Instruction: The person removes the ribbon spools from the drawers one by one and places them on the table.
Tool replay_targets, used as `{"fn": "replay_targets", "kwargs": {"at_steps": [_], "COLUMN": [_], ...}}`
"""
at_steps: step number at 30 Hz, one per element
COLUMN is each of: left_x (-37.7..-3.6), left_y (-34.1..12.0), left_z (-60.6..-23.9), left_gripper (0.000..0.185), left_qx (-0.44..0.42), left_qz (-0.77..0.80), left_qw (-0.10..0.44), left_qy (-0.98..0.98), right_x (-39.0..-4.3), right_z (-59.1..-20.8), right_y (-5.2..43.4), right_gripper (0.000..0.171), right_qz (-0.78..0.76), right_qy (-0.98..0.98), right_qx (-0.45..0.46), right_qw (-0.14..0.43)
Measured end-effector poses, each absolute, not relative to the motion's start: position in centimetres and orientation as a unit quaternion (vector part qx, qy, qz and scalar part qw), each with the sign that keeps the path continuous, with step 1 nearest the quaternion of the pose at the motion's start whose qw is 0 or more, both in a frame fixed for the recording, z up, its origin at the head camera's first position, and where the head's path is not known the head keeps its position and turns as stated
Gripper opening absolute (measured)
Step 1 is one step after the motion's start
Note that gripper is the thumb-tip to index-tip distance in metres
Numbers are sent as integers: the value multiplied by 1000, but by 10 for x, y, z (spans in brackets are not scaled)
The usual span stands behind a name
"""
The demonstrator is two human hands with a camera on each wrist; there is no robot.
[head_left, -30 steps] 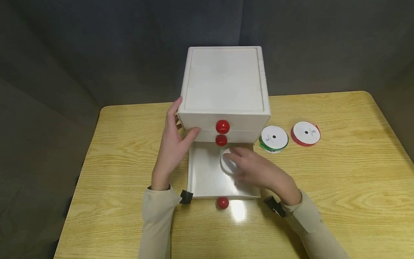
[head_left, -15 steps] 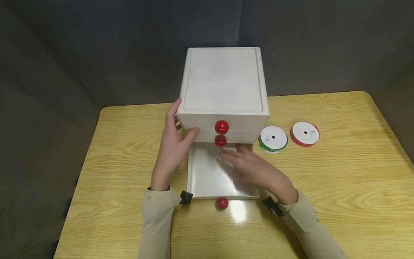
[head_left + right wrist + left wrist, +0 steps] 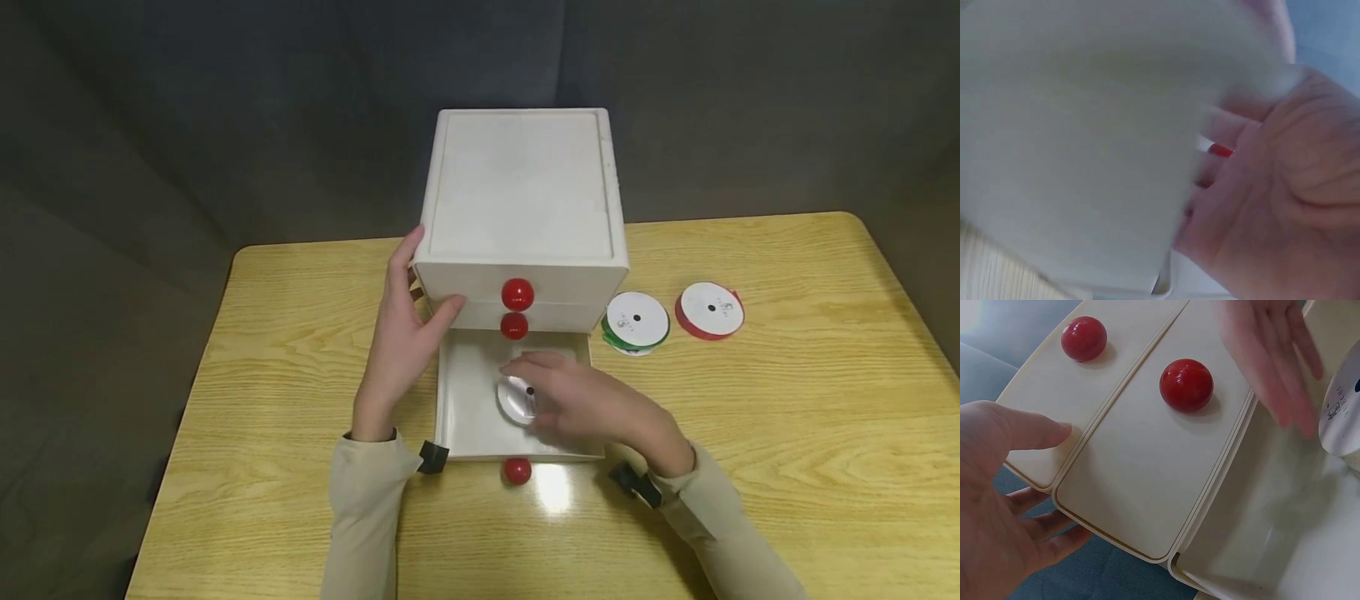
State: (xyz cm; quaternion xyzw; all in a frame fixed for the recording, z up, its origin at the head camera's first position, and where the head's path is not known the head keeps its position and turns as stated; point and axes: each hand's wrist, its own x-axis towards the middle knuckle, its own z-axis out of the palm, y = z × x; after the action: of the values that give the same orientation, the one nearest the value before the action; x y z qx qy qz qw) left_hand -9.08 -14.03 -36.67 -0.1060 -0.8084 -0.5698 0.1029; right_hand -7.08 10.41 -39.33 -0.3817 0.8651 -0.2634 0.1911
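Note:
My left hand [image 3: 397, 342] braces a white drawer cabinet [image 3: 521, 187] at its front left corner. In the left wrist view its thumb presses the top drawer's front, and the other fingers reach round the side. The bottom drawer [image 3: 468, 417] is pulled out. Inside it lies a white-faced ribbon spool [image 3: 512, 402], partly covered by my right hand [image 3: 592, 400]. In the left wrist view the right hand's fingers [image 3: 1272, 369] are straight and blurred beside the spool's edge; its thumb is hidden there. A blurred pale surface fills much of the right wrist view.
To the cabinet's right lie a green ribbon spool [image 3: 636, 321], apparently on top of another spool, and a red ribbon spool [image 3: 709, 310]. Red round knobs [image 3: 517, 294] stick out from the drawer fronts. A dark curtain [image 3: 300, 125] stands behind the wooden table [image 3: 810, 367].
The spool, seen deeper in the drawer at first and then hidden by the right hand, now shows nearer the drawer's front. The right fingers have shifted slightly. The left hand stays put.

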Motion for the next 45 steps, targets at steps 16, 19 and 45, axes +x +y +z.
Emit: {"fn": "replay_targets", "kwargs": {"at_steps": [16,19,45], "left_x": [-90,-90,-91], "left_y": [-138,-138,-139], "left_z": [-367,-367,-367], "left_gripper": [82,82,83], "left_qx": [-103,-102,-106], "left_qz": [-568,-569,-569], "left_qw": [96,95,107], "left_qy": [-811,-811,-808], "right_x": [-69,-69,-64], "right_z": [-407,-408,-359], "right_y": [101,101,121], "right_gripper": [91,91,73], "right_qz": [-149,-151,-394], "right_qy": [896,898,850], "right_qx": [-368,-366,-316], "right_qw": [199,194,146]}}
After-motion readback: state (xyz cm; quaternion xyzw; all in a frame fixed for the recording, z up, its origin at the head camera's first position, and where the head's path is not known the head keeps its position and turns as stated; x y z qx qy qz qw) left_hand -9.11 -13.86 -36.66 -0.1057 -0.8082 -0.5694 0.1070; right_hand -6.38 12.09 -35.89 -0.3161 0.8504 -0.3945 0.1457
